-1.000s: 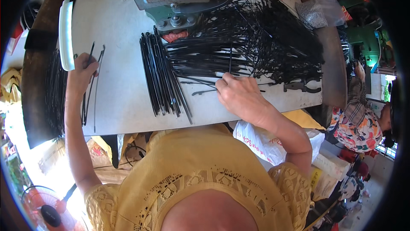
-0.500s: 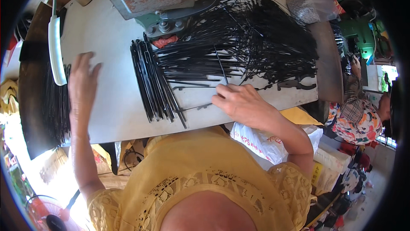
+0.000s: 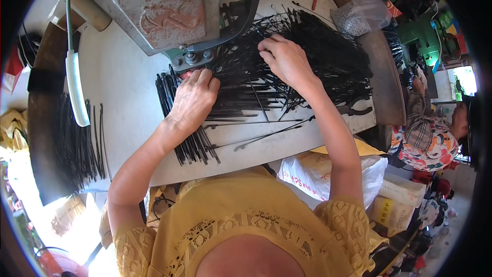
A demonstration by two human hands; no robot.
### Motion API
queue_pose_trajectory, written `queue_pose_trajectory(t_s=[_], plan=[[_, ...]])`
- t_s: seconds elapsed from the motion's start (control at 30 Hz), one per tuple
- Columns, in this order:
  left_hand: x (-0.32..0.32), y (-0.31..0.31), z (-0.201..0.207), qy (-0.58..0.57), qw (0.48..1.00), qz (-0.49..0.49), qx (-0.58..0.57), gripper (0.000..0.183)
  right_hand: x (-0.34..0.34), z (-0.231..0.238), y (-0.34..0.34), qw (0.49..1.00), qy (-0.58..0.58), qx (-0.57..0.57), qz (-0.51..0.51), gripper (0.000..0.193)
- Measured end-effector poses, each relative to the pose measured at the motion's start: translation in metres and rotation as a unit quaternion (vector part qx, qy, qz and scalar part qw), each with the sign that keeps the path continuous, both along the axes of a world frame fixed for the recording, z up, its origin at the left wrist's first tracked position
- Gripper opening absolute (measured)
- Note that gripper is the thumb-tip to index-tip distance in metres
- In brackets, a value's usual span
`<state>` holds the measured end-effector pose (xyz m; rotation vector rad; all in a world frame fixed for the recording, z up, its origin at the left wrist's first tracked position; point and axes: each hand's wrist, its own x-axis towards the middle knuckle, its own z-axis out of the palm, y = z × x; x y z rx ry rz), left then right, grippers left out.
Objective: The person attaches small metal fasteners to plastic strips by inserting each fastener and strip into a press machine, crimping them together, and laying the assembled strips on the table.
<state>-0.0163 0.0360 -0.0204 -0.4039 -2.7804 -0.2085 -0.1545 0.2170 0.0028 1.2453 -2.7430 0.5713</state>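
My left hand is closed, its fingers curled just below the base of a green metal machine. What lies in its fingers is hidden. Beneath that hand and wrist runs a row of thin black rods, side by side. My right hand reaches farther out, thumb and fingers pinched together on what looks like a thin black rod at the machine's right. Under and around it spreads a large tangled heap of black rods. One loose rod rests slantwise between my hands.
More black rods stand in a bunch at the table's left edge, beneath a white lamp. Dark pliers lie at the right. Behind the heap sits a clear bag of small parts. Another person sits far right.
My left hand has come from the left side of the table to the machine's base. My right hand has moved away from me over the heap. Some rods now stand apart at the left bunch.
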Motion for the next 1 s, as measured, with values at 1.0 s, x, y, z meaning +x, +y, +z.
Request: queue_pose_trajectory(t_s=[1.0], plan=[[0.012,-0.032,0.019,0.020,0.897,0.222,0.383,0.013,0.038,0.003,-0.069,0.839,-0.481,-0.243,0.072,0.017]])
